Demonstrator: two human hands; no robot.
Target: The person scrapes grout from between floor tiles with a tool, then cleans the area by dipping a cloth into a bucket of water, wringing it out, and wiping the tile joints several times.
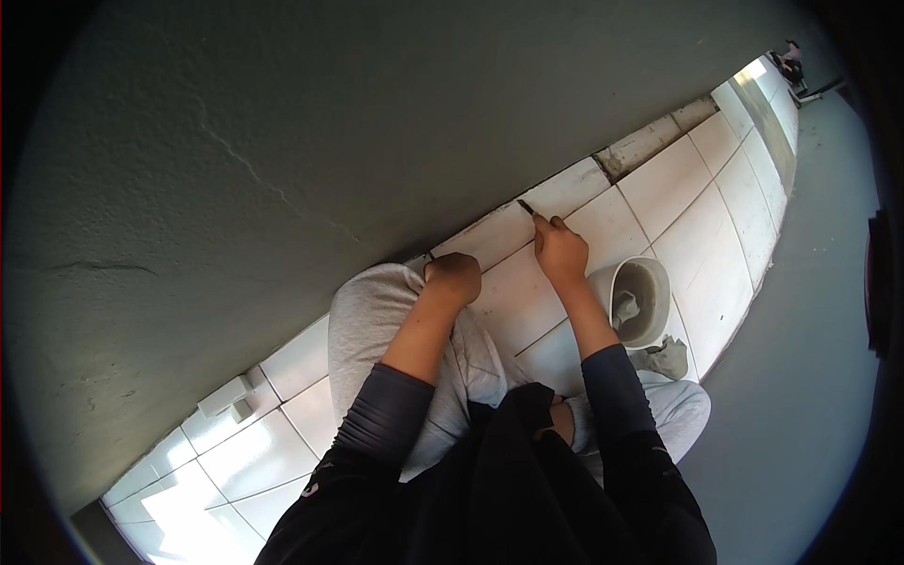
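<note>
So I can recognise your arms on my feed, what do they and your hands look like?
Ungloved left hand and right hand. Black fabric left sleeve with bunched dark-grey lower section and small pale marking; black fabric right sleeve with smoother dark-grey lower section.

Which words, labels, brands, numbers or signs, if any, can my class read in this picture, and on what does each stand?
None can be read.
Left sleeve: a small pale mark, too small to tell whether it is writing.
Tool in the right hand: too small to tell whether it bears any.
Bucket, tiles and wall: no writing shows.
</note>
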